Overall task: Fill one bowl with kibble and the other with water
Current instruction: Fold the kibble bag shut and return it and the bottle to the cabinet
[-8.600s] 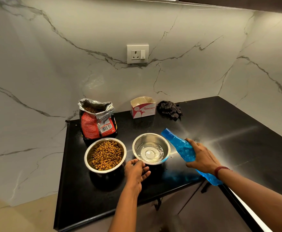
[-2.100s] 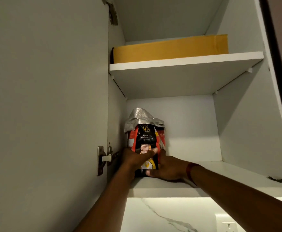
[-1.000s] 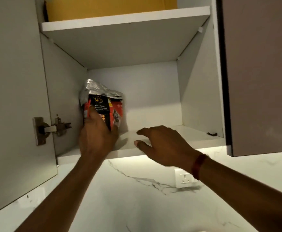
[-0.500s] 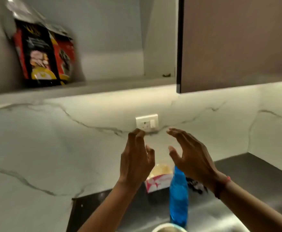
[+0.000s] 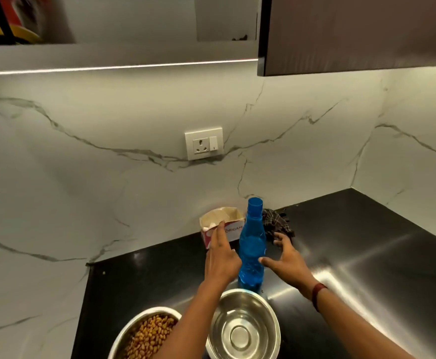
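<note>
A blue plastic bottle [image 5: 252, 248] stands upright with its cap on, just behind the two steel bowls on the black counter. My left hand [image 5: 220, 257] is open at its left side and my right hand [image 5: 285, 260] is open at its right side; whether either touches it is unclear. The left bowl [image 5: 136, 330] holds brown kibble and my left forearm crosses its right rim. The right bowl [image 5: 242, 327] holds water. Only the bottom of the red and black kibble bag [image 5: 2, 19] shows, in the open upper cabinet at the top left.
A small red and white carton [image 5: 223, 226] and a dark checked cloth [image 5: 276, 224] lie by the marble wall behind the bottle. A wall socket [image 5: 204, 143] sits above them. The closed cabinet door [image 5: 354, 35] hangs at the upper right. The counter [image 5: 367, 255] runs right into the corner.
My view has dropped from the cabinet to the counter. Both hands have left the kibble bag on the shelf and come down to either side of the blue bottle.
</note>
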